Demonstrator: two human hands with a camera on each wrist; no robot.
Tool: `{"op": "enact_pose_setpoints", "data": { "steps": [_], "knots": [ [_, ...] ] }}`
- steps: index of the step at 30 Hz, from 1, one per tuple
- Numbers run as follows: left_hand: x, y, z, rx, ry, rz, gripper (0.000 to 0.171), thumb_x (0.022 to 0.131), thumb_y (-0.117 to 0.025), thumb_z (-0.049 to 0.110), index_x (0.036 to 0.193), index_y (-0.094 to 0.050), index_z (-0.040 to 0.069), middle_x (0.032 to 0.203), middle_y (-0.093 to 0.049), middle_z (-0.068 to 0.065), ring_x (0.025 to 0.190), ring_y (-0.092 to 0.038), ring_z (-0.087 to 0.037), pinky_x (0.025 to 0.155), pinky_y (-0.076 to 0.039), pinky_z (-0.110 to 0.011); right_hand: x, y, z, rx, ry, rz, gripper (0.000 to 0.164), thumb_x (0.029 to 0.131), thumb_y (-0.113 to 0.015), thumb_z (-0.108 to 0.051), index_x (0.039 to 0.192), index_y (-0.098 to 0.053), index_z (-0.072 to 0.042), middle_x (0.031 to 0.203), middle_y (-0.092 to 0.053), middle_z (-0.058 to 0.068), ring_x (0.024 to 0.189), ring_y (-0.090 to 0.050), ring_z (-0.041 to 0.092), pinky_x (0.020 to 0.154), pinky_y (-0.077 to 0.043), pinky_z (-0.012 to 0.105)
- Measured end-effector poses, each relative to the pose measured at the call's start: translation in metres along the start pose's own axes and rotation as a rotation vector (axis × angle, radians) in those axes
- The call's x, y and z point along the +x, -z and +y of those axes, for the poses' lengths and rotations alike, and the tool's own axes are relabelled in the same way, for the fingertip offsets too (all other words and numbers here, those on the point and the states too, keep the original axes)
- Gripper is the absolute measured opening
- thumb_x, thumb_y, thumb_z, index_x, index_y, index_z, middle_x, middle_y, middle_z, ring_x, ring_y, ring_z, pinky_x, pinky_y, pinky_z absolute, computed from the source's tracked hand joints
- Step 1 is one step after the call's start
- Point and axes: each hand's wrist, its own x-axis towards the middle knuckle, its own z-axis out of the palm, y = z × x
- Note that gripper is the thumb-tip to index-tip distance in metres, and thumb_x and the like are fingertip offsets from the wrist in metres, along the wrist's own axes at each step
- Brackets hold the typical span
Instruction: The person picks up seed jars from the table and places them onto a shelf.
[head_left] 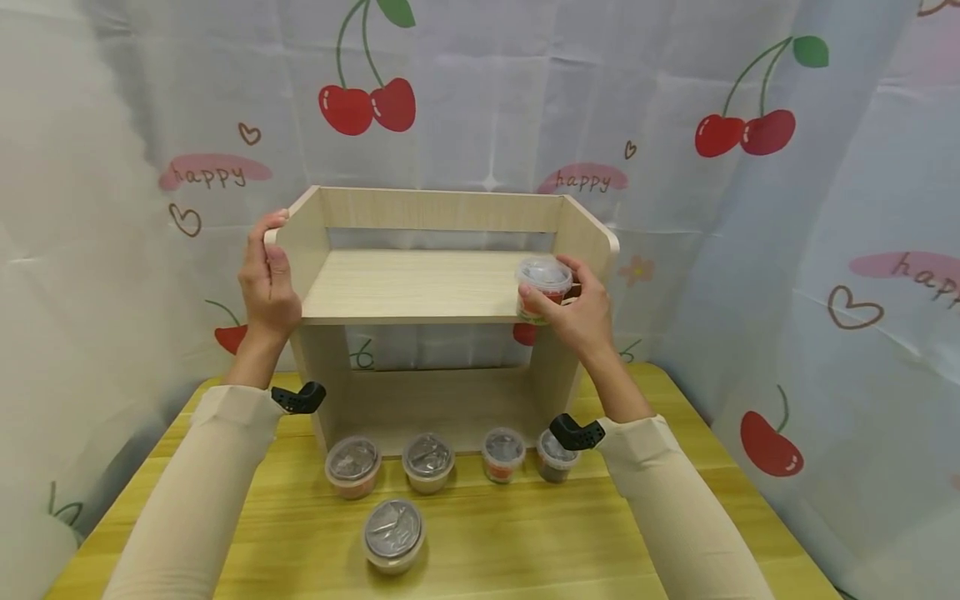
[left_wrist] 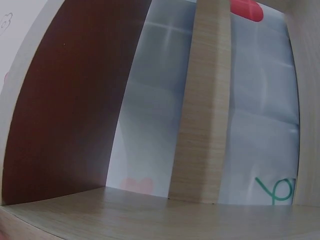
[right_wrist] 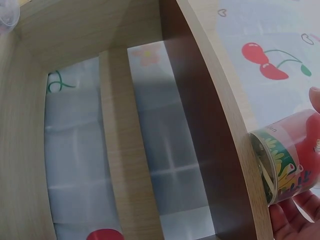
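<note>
My left hand (head_left: 268,283) grips the upper left side panel of a pale wooden two-tier shelf (head_left: 427,287), thumb at its front edge. In my right hand (head_left: 588,315) is a small round plastic tub (head_left: 543,275) with a clear lid, pinched between thumb and fingers. It sits upright at the front right edge of the upper board. The right wrist view shows its printed red and green label (right_wrist: 295,155) and its base right at the board's edge. Only the shelf's lower compartment (left_wrist: 200,100) shows in the left wrist view, with the left hand almost wholly out of frame.
Several lidded tubs stand on the yellow wood-grain table (head_left: 525,542): a row along the shelf's front, including a red-labelled tub (head_left: 503,454) and a dark tub (head_left: 555,457), and one pale tub (head_left: 393,535) nearer me. A cherry-print curtain (head_left: 480,100) hangs behind.
</note>
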Motion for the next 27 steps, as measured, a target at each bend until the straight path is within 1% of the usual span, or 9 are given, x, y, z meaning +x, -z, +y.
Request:
{"op": "enact_pose_setpoints", "data": {
  "steps": [2,6,14,21,24,27],
  "knots": [
    [0.000,-0.001,0.001,-0.003,-0.001,-0.001,0.033,0.102,-0.035,0.005,0.125,-0.049,-0.014,0.130,-0.055,-0.029,0.065,-0.027,0.001,0.067,-0.024,-0.019,0.001,0.001,0.001,-0.011,-0.010,-0.005,0.071,0.081,-0.081,-0.030,0.140,-0.051,-0.004,0.116,-0.058,0.018,0.089,-0.053,0.025,0.064,-0.042,0.021],
    [-0.001,-0.001,0.001,-0.004,-0.004,-0.007,0.034,0.104,-0.035,0.010,0.125,-0.049,-0.014,0.131,-0.054,-0.030,0.064,-0.026,0.001,0.066,-0.024,-0.019,0.001,0.001,0.000,-0.031,-0.024,-0.016,0.071,0.082,-0.080,-0.032,0.141,-0.050,-0.005,0.118,-0.058,0.018,0.092,-0.054,0.027,0.065,-0.042,0.023],
    [-0.001,0.001,-0.002,0.006,-0.011,-0.002,0.036,0.105,-0.035,0.013,0.125,-0.050,-0.013,0.130,-0.055,-0.029,0.064,-0.026,0.002,0.064,-0.023,-0.019,0.005,-0.001,-0.001,-0.074,-0.035,-0.056,0.076,0.084,-0.077,-0.037,0.145,-0.046,-0.005,0.124,-0.057,0.019,0.097,-0.056,0.030,0.073,-0.044,0.031],
    [-0.002,0.001,-0.003,0.019,-0.015,-0.014,0.039,0.106,-0.034,0.017,0.126,-0.049,-0.012,0.132,-0.055,-0.028,0.064,-0.026,0.002,0.064,-0.023,-0.020,0.009,-0.001,-0.002,-0.114,-0.053,-0.090,0.079,0.086,-0.075,-0.040,0.147,-0.041,-0.004,0.127,-0.056,0.020,0.101,-0.055,0.032,0.081,-0.046,0.039],
    [-0.001,0.001,-0.003,0.026,-0.011,-0.012,0.040,0.106,-0.034,0.019,0.127,-0.048,-0.012,0.132,-0.055,-0.027,0.065,-0.026,0.002,0.065,-0.023,-0.020,0.010,-0.001,-0.003,-0.127,-0.049,-0.098,0.079,0.086,-0.074,-0.041,0.148,-0.040,-0.005,0.128,-0.056,0.020,0.103,-0.055,0.032,0.085,-0.046,0.040],
    [-0.001,0.002,-0.003,0.021,-0.008,-0.014,0.040,0.106,-0.033,0.019,0.126,-0.048,-0.013,0.132,-0.054,-0.028,0.068,-0.027,0.001,0.069,-0.024,-0.021,0.011,-0.001,-0.003,-0.121,-0.053,-0.104,0.080,0.087,-0.074,-0.041,0.148,-0.039,-0.005,0.129,-0.055,0.021,0.104,-0.055,0.033,0.088,-0.046,0.041]
  ]
}}
